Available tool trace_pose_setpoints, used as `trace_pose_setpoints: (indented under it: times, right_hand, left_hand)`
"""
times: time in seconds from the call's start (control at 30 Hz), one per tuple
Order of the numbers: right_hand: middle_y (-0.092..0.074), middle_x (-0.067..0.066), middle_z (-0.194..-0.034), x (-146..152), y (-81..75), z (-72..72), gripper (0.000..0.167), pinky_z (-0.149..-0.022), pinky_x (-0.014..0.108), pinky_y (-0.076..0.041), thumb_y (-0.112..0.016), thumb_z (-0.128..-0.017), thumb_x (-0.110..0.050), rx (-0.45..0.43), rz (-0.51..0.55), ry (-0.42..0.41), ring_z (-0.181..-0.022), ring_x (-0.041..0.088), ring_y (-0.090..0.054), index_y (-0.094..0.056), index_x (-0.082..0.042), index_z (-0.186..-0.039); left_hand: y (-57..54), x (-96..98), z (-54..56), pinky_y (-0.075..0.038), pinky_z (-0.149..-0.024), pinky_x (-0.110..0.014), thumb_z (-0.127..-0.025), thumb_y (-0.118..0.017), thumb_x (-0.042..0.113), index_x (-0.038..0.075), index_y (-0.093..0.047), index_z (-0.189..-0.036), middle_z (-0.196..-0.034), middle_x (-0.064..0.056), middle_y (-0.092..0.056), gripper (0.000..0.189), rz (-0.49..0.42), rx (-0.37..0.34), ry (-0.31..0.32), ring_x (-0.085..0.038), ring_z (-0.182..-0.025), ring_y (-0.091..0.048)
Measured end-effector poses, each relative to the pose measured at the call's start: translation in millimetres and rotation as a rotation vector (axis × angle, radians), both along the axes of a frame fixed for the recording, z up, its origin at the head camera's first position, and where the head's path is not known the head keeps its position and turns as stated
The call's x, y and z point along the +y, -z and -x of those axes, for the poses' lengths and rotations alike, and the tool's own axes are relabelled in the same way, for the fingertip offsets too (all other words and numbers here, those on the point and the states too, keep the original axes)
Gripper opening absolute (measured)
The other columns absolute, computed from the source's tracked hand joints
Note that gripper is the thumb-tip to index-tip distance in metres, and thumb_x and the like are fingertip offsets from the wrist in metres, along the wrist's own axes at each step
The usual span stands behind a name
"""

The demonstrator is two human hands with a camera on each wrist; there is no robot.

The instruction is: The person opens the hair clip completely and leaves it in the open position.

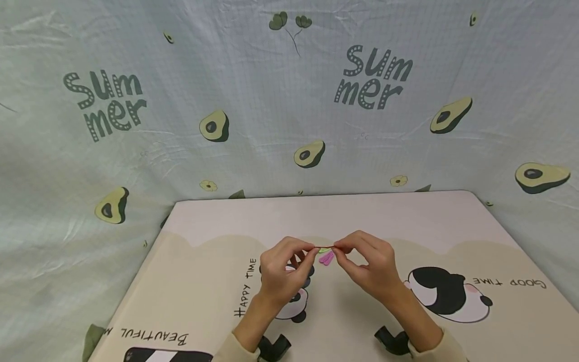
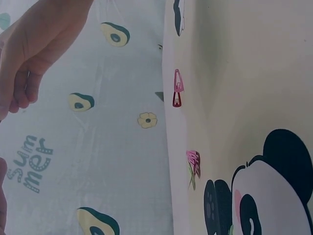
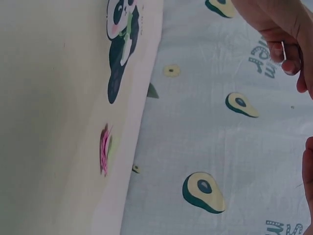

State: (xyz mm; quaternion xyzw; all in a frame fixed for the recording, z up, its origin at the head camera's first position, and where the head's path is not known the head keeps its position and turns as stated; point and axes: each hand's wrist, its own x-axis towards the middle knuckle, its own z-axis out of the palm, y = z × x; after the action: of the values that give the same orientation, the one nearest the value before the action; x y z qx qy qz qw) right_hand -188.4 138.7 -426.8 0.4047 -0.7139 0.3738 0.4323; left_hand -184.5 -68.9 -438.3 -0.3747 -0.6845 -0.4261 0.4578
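Note:
My left hand (image 1: 288, 269) and right hand (image 1: 372, 259) are raised over the table, fingertips facing. Between them, thumb and fingers of both pinch the ends of a thin red strip (image 1: 323, 247); its kind cannot be told. Beneath lies a small bunch of pink pieces (image 1: 326, 258) with light green ones (image 1: 324, 250), looking like hair clips. In the left wrist view a pink snap hair clip (image 2: 178, 82) and a dark red one (image 2: 177, 101) lie end to end near that bunch (image 2: 194, 161). The right wrist view shows the bunch (image 3: 104, 151) edge-on.
The table (image 1: 316, 216) has a pale cover printed with pandas and words. Behind it hangs a light cloth (image 1: 271, 100) with avocado prints. Black curved pieces (image 1: 274, 348) (image 1: 392, 342) sit by both wrists, low in the head view.

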Motion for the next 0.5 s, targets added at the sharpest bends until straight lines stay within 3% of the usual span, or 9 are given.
trace_pose_setpoints:
  times: [0.17, 0.5]
  right_hand:
    - [-0.073, 0.002, -0.080, -0.2, 1.3, 0.9, 0.029, -0.070, 0.015, -0.058, -0.066, -0.101, -0.030, 0.004, 0.007, -0.006, -0.067, 0.011, -0.066, -0.075, -0.005, -0.092]
    - [-0.074, 0.002, -0.079, -1.7, 2.0, 1.2, 0.028, -0.070, 0.016, -0.058, -0.067, -0.100, -0.029, 0.017, 0.013, 0.001, -0.066, 0.012, -0.066, -0.076, -0.005, -0.090]
  left_hand:
    - [-0.1, 0.0, 0.4, -0.052, -0.049, -0.017, -0.090, -0.078, 0.008, 0.005, -0.073, -0.091, -0.078, -0.005, -0.072, 0.006, 0.012, 0.013, 0.002, -0.010, -0.058, -0.062]
    - [-0.8, -2.0, 1.6, -0.051, -0.051, -0.013, -0.088, -0.079, 0.006, 0.006, -0.073, -0.091, -0.078, -0.004, -0.072, 0.007, 0.035, 0.010, -0.001, -0.010, -0.057, -0.064]
